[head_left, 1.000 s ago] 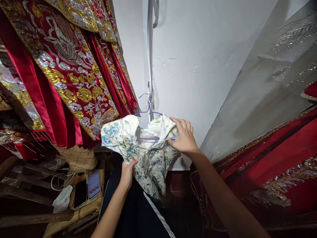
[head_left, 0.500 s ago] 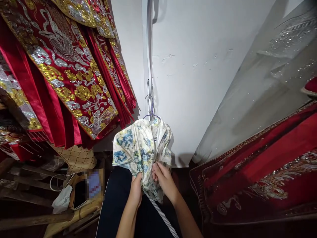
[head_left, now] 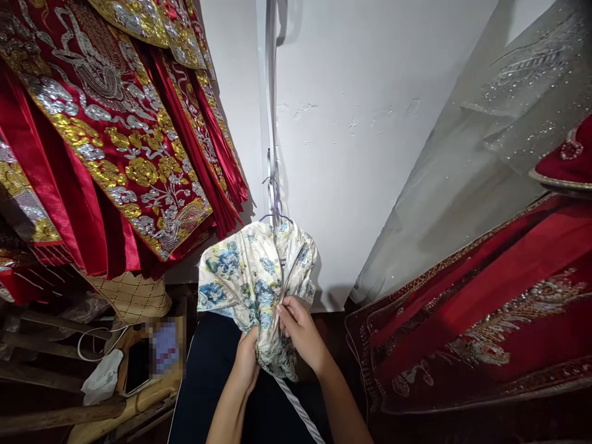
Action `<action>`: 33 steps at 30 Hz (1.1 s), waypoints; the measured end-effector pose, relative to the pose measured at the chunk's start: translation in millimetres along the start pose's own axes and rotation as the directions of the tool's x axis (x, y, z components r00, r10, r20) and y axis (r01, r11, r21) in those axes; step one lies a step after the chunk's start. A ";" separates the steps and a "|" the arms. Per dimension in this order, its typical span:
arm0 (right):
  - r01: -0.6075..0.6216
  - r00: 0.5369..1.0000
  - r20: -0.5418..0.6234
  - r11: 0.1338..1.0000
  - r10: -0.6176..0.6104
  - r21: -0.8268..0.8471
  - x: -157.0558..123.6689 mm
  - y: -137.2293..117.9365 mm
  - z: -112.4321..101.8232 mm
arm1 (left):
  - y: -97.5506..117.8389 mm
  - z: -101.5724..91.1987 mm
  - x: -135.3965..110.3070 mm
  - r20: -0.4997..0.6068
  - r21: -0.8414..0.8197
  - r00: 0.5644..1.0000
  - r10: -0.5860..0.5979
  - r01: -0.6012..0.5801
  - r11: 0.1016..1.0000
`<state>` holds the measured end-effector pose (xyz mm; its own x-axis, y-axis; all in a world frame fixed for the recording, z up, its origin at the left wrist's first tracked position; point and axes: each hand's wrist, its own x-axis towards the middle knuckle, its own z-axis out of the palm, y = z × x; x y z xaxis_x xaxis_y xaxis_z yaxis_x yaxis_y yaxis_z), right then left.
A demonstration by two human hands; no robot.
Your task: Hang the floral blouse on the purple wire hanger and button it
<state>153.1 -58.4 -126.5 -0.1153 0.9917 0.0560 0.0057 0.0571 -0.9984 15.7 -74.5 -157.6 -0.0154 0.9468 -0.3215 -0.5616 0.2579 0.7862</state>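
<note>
A small white garment with blue and yellow flowers [head_left: 226,262] hangs from a thin purple hanger [head_left: 276,213] in front of me. My left hand [head_left: 245,357] grips its lower left side, the fingers partly hidden behind the cloth. Higher up, at the front opening, my right hand [head_left: 298,327] pinches the fabric edge between thumb and fingers. The garment's lower part is bunched between both hands. A striped white strap [head_left: 298,404] runs from under its hem down across my dark-clothed lap.
Red embroidered garments with gold and silver [head_left: 139,166] hang at left; a dark red beaded one [head_left: 481,345] and a sheer sparkly veil [head_left: 444,160] are at right. A phone [head_left: 139,367] and crumpled tissue [head_left: 102,376] lie on a wooden stool [head_left: 139,416]. Behind stands a white wall [head_left: 342,154].
The view has shifted slightly, so the surroundings sit further left. My right hand has moved up a little along the front opening; my left hand keeps its hold.
</note>
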 end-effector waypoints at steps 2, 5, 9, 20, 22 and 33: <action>-0.009 0.999 0.046 1.000 0.010 -0.026 -1.1 -4.8 -0.6 | 0.2 0.5 0.0 0.042 -0.021 0.998 -0.039 0.039 0.999; -0.026 1.000 0.016 1.000 0.026 0.012 -2.7 -7.6 -2.0 | 1.6 -4.5 3.0 0.019 0.001 1.000 -0.017 0.017 1.000; -0.041 0.996 -0.082 0.997 0.046 0.068 -4.8 -10.1 -9.2 | 7.8 -19.2 5.9 -0.281 0.274 0.849 0.447 -0.376 0.885; -0.182 0.971 0.181 0.977 0.159 0.115 -3.5 -20.5 7.2 | 15.4 17.7 -5.7 0.316 0.581 0.867 0.384 -0.497 0.645; -0.146 0.986 0.110 0.974 0.128 0.175 12.7 -39.8 -4.1 | 12.2 21.9 -3.6 0.312 0.565 0.872 0.377 -0.489 0.664; 0.151 0.986 -0.097 0.966 -0.133 0.209 83.1 -139.1 -32.5 | 35.0 40.7 19.1 0.443 0.666 0.822 0.357 -0.569 0.482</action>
<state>175.0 19.8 17.4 -0.0177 0.9817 0.1897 -0.2200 0.1812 -0.9585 29.5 -39.5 -114.7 0.1534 0.9559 0.2505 0.2888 -0.2858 0.9137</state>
